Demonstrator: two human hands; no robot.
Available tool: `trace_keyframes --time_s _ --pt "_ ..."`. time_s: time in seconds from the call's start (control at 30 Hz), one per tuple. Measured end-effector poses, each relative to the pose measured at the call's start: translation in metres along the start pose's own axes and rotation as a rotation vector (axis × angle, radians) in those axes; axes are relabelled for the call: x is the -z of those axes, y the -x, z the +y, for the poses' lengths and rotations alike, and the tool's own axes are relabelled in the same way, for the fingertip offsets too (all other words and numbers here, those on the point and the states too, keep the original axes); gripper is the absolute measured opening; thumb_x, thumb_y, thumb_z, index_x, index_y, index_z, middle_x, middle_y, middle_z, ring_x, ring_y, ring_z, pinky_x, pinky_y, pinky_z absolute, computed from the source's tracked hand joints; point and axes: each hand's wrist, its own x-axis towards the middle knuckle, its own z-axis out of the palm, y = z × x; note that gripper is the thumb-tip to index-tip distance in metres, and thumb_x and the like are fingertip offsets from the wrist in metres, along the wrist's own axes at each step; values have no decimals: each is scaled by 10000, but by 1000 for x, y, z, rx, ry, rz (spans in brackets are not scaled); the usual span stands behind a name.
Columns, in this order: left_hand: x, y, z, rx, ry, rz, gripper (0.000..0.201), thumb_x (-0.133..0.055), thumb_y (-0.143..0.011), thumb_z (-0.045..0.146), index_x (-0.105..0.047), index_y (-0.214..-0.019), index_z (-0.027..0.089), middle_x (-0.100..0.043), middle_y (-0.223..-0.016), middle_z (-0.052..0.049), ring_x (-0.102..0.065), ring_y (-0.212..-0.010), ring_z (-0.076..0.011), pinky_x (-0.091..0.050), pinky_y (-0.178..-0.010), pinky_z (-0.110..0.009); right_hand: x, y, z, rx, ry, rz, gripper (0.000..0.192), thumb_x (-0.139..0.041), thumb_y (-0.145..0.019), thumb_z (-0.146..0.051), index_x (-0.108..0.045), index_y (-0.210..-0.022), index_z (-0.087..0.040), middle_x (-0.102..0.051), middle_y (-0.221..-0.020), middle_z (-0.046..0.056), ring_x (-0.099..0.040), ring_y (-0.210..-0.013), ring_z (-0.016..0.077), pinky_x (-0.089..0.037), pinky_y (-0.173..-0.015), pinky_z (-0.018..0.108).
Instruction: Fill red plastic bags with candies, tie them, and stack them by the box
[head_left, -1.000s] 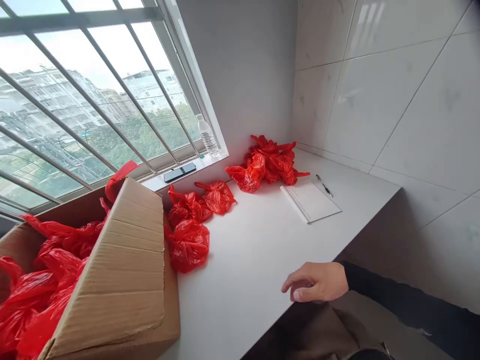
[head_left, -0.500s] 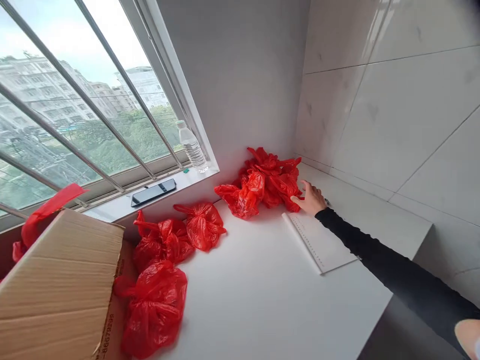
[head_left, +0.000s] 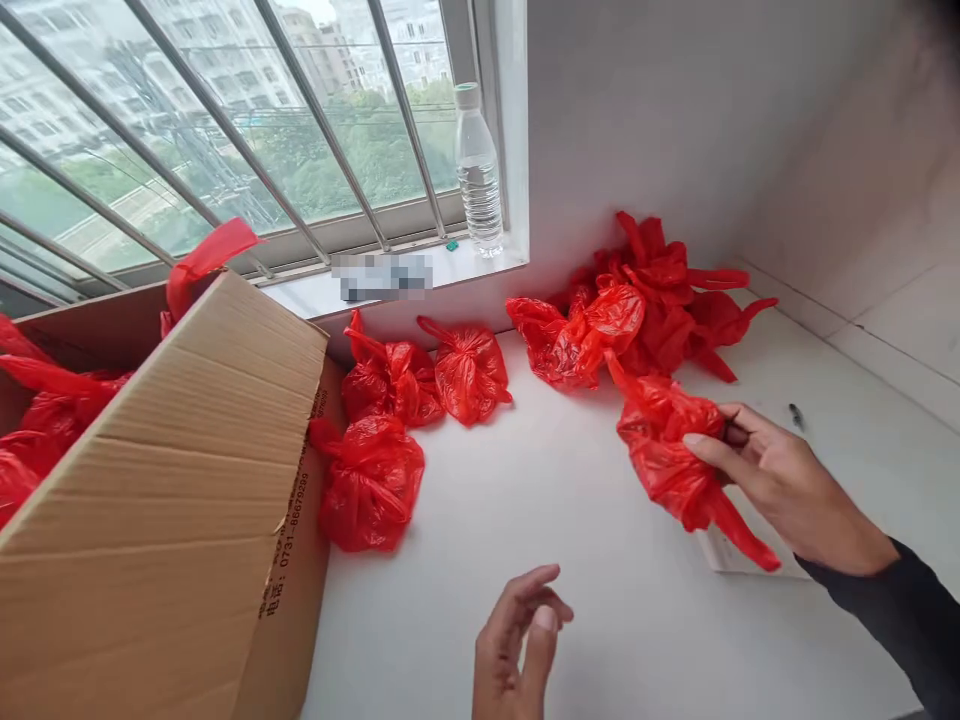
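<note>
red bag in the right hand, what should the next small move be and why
Probably bring the left hand over to the red bag: the right hand pinches it at one side only, while the left hand is open and apart from it, so a second hold might steady it.

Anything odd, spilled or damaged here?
Pixelated patch on the windowsill: it obscures whatever lies there. The cardboard flap has a ragged edge. No spill visible around the red bag in the right hand.

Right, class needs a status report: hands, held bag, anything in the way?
Right hand: grip on red bag. Left hand: open, empty. Bag crumpled, partly hiding notebook.
</note>
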Motion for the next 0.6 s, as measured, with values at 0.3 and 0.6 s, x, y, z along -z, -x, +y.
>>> trace_keyframes --time_s 0.3,0.6 --pt "-9 -11 -11 -161 -298 -20 310 -592 -971 375 -639 -1255 260 -641 -1207 -100 -584 -1121 -258 -468 -982 -416 -99 62 16 -226 -230 -592 398 -587 -982 -504 -502 -1287 -261 -679 -1143 57 -700 -958 207 -625 -852 391" --pt "28 -17 -12 -77 -284 -84 247 -539 -1011 386 -689 -1160 258 -695 -1103 -45 -627 -969 -193 -498 -891 -340 -118 47 8 660 523 -495 407 -503 -961 -105 -573 -1322 -278 -580 -1304 82 -517 -1210 269 -430 -1078 532"
